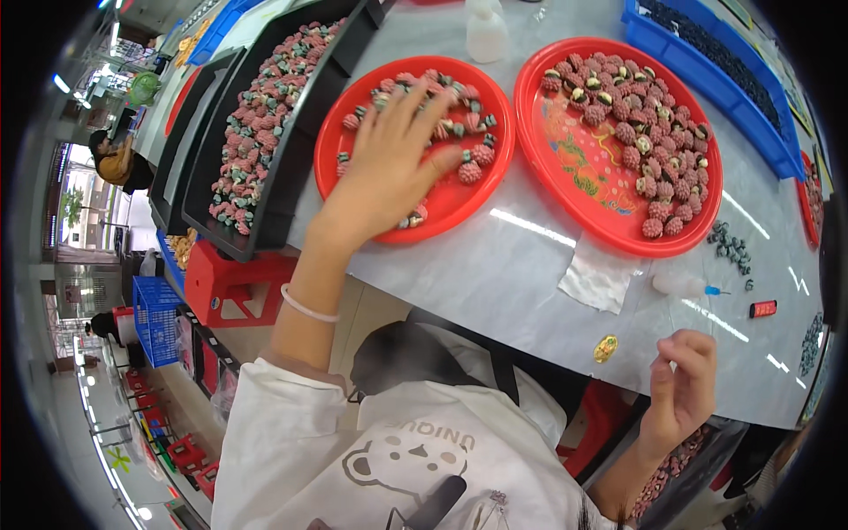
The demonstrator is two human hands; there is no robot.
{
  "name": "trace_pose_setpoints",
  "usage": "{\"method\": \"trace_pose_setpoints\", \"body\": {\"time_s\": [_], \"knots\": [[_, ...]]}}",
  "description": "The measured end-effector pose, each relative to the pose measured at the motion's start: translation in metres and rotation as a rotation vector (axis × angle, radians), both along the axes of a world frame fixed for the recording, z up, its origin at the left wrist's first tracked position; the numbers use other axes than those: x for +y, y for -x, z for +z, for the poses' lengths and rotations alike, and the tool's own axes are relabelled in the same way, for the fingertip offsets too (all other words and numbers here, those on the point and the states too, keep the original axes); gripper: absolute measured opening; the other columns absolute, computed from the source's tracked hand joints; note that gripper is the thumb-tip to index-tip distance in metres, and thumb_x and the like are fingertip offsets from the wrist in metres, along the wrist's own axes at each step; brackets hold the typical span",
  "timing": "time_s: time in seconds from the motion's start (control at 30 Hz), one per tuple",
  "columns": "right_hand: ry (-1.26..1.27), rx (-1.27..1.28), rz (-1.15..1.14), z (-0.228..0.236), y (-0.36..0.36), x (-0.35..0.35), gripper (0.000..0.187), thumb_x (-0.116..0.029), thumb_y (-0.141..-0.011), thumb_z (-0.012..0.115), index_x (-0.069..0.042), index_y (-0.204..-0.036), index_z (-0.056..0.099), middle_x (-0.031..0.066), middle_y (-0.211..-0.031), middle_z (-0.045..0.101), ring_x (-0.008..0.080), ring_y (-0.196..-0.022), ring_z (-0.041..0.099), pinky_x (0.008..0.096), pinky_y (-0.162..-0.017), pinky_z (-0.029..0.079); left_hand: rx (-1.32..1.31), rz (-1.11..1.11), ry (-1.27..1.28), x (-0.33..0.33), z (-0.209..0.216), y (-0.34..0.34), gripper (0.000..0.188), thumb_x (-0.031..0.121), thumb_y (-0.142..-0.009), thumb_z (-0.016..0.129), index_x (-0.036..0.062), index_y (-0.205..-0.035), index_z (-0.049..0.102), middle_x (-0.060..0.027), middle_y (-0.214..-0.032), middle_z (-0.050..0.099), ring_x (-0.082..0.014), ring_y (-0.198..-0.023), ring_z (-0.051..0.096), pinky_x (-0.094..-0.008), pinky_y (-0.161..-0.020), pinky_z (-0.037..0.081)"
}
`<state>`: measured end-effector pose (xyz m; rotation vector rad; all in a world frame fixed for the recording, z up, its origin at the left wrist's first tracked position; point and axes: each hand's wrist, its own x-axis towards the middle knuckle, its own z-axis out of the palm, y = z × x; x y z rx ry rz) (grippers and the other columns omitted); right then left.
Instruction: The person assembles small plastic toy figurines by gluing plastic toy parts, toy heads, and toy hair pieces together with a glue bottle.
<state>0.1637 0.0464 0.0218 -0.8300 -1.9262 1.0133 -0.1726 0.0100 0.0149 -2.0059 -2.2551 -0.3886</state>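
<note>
My left hand (393, 163) is over a round red plate (329, 168), its fingers spread and palm down. Beneath and around it lie pink, berry-shaped pieces (470, 171) with dark green-grey bits attached; the fingers hide some of them. My right hand (685, 384) hovers by the table's front edge, fingers curled and thumb close to the index finger. Anything inside that curl is too small or hidden to make out. Closest to it on the table are a gold oval sticker (605, 348) and a clear bottle with a blue-based needle tip (680, 285).
A larger red tray (530, 97) holds many pink pieces, some with pale centres. A black bin (265, 225) of similar pieces stands at left, a blue bin (707, 75) of dark bits at back right. Also on the table are a white bottle (486, 35), tissue (601, 274), and dark bits (731, 247).
</note>
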Motion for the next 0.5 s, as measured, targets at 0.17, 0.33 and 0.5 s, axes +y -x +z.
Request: {"method": "trace_pose_setpoints", "body": {"time_s": [0.17,0.33,0.5], "knots": [[0.060,0.016,-0.176,-0.004,-0.013,-0.004,0.012,0.002,-0.068,0.053,0.004,-0.080,0.055,0.0106,-0.075,0.047,0.0174,-0.069,0.044,0.0234,-0.062,0.036,-0.159,-0.037,0.102,-0.011,0.022,-0.012,0.050,0.029,-0.081,0.046,0.0130,-0.126,0.031,-0.0139,-0.131,0.025,-0.0308,-0.121,0.022,-0.0389,-0.099,0.015],[0.112,0.024,-0.178,-0.004,-0.020,-0.004,0.008,-0.002,-0.077,0.050,0.003,-0.083,0.052,0.0067,-0.082,0.044,0.0104,-0.069,0.040,0.0182,-0.057,0.032,-0.098,0.171,0.055,-0.006,0.013,-0.008,0.052,0.036,-0.082,0.043,0.0139,-0.127,0.029,-0.0166,-0.133,0.020,-0.0308,-0.123,0.019,-0.0397,-0.100,0.013],[0.125,0.018,-0.138,-0.002,-0.018,-0.004,0.006,-0.001,-0.077,0.048,0.002,-0.081,0.052,0.0055,-0.078,0.045,0.0090,-0.064,0.041,0.0170,-0.052,0.031,-0.104,0.036,0.064,-0.007,0.015,-0.017,0.052,0.036,-0.081,0.045,0.0167,-0.127,0.030,-0.0166,-0.133,0.018,-0.0332,-0.123,0.016,-0.0409,-0.099,0.015]]}}
